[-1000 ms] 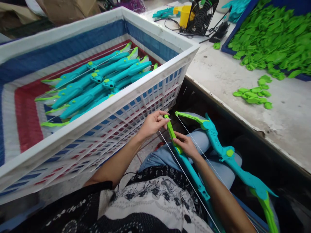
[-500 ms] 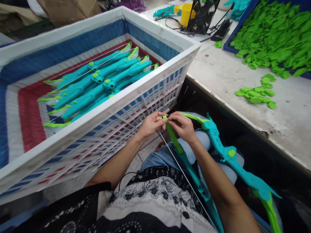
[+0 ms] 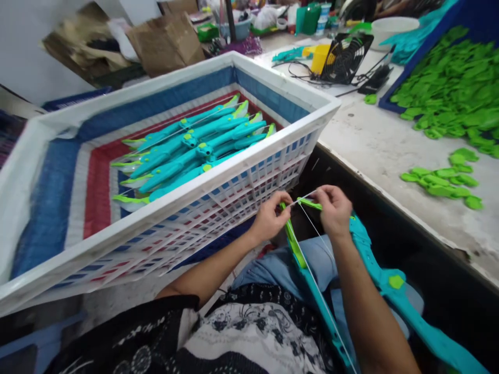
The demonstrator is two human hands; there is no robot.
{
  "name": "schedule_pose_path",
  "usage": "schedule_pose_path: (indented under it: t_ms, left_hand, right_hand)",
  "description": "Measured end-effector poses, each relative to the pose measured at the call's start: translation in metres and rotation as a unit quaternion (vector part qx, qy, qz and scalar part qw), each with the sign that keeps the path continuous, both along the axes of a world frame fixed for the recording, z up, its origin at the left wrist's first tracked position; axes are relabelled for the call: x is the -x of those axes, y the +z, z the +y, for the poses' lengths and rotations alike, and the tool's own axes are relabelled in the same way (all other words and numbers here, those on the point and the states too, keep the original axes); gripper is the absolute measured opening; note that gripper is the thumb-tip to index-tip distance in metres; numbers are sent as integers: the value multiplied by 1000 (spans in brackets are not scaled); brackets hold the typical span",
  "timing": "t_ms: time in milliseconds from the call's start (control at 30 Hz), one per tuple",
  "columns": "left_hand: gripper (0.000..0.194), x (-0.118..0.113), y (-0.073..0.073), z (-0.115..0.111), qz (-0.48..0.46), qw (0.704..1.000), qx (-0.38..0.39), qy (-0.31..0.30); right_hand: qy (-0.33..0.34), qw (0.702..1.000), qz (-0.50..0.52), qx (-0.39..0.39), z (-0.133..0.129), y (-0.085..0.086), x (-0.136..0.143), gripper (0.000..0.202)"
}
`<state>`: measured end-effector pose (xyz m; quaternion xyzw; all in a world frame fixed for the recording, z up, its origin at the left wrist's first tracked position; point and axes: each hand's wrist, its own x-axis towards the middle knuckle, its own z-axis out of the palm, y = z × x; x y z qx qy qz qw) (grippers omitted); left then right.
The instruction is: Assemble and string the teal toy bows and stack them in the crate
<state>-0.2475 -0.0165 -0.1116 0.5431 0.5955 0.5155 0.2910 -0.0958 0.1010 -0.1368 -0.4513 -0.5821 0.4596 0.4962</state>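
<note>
Head: handheld string (image 3: 305,196), script-like sleeve print (image 3: 134,329)

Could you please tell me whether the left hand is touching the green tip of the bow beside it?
Touching. The head view shows the left hand pinching the green tip, which peeks out between its thumb and fingers.

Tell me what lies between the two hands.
In the head view, white string runs from left hand to right hand, beside a green bow tip.
</note>
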Motion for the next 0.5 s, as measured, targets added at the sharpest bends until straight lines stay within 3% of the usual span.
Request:
schedule_pose_path:
  t_ms: [67,133,200,233,267,300,367,433,500]
  left_hand:
    - [20,0,2,-2,30,997,-16,-73]
    - [20,-1,5,1,59,992,-10,-112]
    - [17,-4,10,11,31,993,26,-114]
    - [21,-6,14,18,-8,992,51,-117]
    - [27,-8,18,27,-58,987,77,-127]
    - [31,-9,22,35,-112,979,102,-137]
    - [27,-7,34,50,-181,963,138,-148]
    - [15,1,47,58,-143,969,143,-146]
    - [7,12,62,58,-34,985,118,-121]
  right_hand:
    - [-131,988,73,28,30,10,-19,14]
    - [-270,954,129,26,46,26,-32,16]
    - [-305,944,119,-45,34,42,-33,15]
    - [-261,955,85,-110,18,48,-29,13]
    - [-172,971,17,-164,-3,51,-21,11]
    - [-90,972,-43,-213,-25,51,-12,9]
    - [4,952,-95,-290,-65,44,7,6]
    - [30,943,-110,-314,-86,35,21,5]
    - [20,949,-107,-296,-91,29,29,6]
